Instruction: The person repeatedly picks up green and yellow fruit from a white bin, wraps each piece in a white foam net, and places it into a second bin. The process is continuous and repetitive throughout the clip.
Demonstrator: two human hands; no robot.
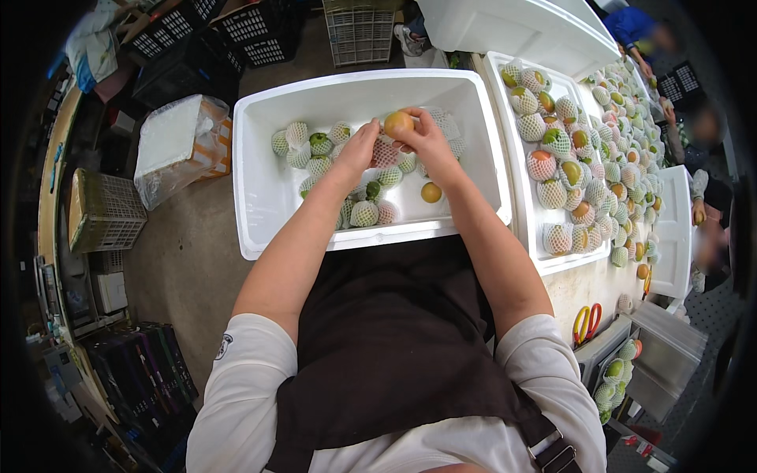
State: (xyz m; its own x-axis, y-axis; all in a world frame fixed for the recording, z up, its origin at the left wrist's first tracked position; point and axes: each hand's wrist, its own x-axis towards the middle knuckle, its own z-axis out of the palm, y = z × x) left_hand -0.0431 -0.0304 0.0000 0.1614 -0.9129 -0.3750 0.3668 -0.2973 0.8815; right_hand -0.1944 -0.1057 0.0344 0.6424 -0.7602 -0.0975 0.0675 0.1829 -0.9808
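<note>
My right hand (432, 143) grips a bare, round orange fruit (398, 124) above a white foam box (260, 209). Close beside it, my left hand (357, 152) has its fingers closed at a pink foam net sleeve (384, 154); its fingertips are partly hidden. Below the hands, several fruits in pale foam nets (364, 214) lie in the box, mostly green. Another bare orange fruit (430, 192) rests near the box's front right. White, flattened foam nets (443, 124) lie at the back right inside it.
To the right, a white foam tray (544, 262) and the table beyond carry many netted fruits (631, 173). Scissors with yellow and red handles (587, 322) lie nearer. A plastic-wrapped box (177, 146) and a crate (106, 211) stand left. People are at the far right.
</note>
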